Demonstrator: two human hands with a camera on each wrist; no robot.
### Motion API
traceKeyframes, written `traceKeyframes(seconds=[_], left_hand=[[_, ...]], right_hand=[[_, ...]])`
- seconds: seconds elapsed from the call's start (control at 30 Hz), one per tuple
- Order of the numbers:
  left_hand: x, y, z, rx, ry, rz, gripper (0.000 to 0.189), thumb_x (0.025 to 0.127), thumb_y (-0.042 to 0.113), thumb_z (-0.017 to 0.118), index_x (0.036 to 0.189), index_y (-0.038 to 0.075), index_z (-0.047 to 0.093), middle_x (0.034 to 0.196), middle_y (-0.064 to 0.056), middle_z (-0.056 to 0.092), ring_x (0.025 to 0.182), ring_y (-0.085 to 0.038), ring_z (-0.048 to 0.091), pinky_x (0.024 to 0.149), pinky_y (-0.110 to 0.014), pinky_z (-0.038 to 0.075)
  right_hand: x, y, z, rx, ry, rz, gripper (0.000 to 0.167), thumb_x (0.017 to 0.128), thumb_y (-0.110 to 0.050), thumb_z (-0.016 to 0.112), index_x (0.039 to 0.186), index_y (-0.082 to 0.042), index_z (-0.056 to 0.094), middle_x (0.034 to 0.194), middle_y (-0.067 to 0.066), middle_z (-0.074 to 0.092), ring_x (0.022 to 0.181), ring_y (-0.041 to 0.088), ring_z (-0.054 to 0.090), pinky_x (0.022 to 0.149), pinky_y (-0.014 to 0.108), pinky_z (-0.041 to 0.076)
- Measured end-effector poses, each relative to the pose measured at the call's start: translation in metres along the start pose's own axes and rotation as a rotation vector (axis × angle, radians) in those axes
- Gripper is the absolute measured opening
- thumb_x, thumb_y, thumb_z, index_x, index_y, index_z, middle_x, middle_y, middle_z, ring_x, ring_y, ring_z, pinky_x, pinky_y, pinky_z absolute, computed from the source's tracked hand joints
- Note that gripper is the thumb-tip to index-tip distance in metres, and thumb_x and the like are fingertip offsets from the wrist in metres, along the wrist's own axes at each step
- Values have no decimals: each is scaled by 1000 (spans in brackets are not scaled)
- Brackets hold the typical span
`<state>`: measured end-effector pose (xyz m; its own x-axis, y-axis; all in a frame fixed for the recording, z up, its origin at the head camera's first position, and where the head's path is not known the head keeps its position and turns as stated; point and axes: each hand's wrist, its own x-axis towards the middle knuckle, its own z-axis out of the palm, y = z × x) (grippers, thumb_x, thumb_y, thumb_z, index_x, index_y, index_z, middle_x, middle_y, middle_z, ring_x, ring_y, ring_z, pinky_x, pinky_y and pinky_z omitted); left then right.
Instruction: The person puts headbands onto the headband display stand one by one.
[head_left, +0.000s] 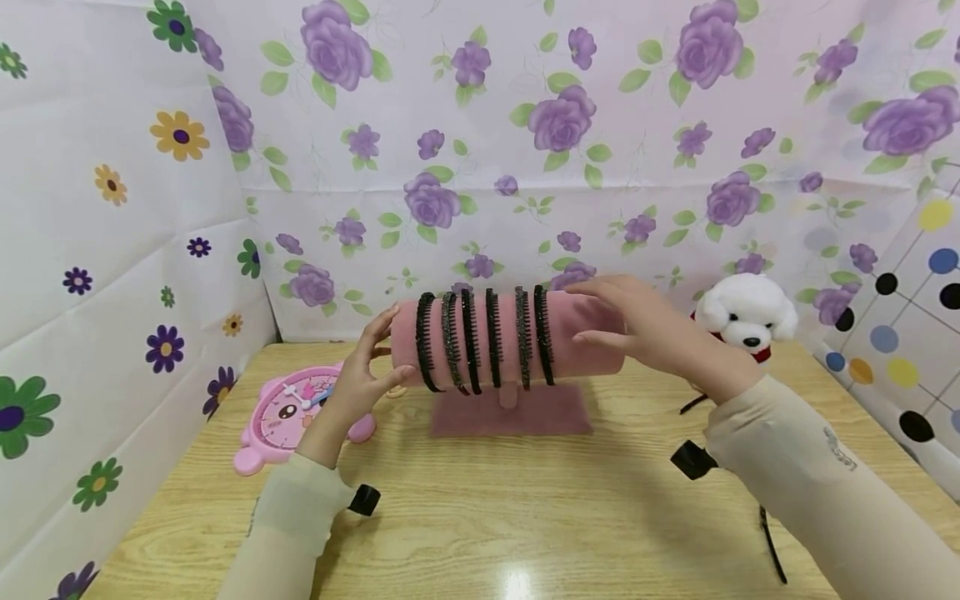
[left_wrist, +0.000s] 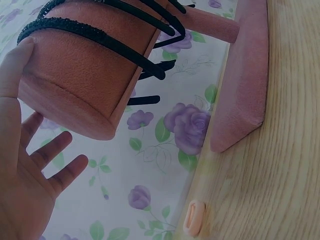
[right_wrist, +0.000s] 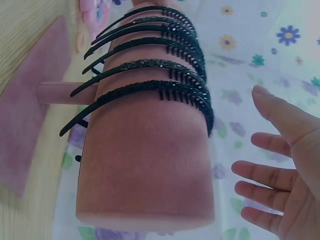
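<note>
A pink plush headband stand stands on the table, its thick horizontal roll (head_left: 585,354) carried by a short post over a flat base (head_left: 517,419). Several black toothed headbands (head_left: 425,342) sit side by side around the roll, some of them glittery. My left hand (head_left: 362,387) is at the roll's left end, fingers spread; in the left wrist view one digit (left_wrist: 17,65) overlaps the roll close to the end headband. At the right end is my right hand (head_left: 648,321). The right wrist view shows its extended fingers (right_wrist: 265,175) beside the roll, apart from it, holding nothing.
To the left lies a pink cartoon clock (head_left: 277,425). A white plush dog (head_left: 750,312) sits at the back right. One thin black strip (head_left: 772,546) lies near the right forearm. Close to the stand's base is a small peach-coloured ring (left_wrist: 194,218). Flowered cloth hangs behind.
</note>
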<state>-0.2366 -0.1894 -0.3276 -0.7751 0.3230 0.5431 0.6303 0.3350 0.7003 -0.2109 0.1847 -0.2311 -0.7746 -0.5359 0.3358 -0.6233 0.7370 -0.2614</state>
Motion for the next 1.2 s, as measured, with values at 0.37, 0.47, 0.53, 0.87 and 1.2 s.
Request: traceKeyframes(seconds=[0.37,0.47,0.53,0.87,1.2], left_hand=[[1,-2,0,-16,-5,-3,78,84,-9,63,150,5,24,157,-16,26,135,-38,37,101,-48,39],[1,-1,0,-13,-3,-3,78,84,-9,64,150,5,25,157,-15,26,135,-37,37,101,-45,40],[1,-1,0,-10,-2,-4,78,84,-8,64,149,5,25,157,-16,26,135,-37,37,101,-44,40],[1,-1,1,-14,-6,-8,77,84,-8,64,149,4,25,157,-16,26,136,-37,37,101,-42,40],[1,1,-1,-15,-7,-9,77,84,-8,64,149,4,24,157,-17,25,135,-39,37,101,-48,39]], right_hand=[[-49,6,-8,-39,110,45,45,90,-27,67,133,-17,57,130,9,60,117,30,56,93,53,48],[-59,11,-9,-62,143,28,43,90,-26,68,131,-17,59,126,8,63,84,17,62,79,40,52],[-65,15,-10,-81,163,9,43,89,-25,69,131,-17,59,124,8,64,70,11,57,69,32,49],[-94,40,-16,-86,163,112,44,87,-21,71,130,-17,60,105,-6,66,88,-3,57,71,15,49],[-129,78,-16,-101,233,221,43,84,-17,74,125,-13,62,109,6,69,87,-20,46,68,7,43]])
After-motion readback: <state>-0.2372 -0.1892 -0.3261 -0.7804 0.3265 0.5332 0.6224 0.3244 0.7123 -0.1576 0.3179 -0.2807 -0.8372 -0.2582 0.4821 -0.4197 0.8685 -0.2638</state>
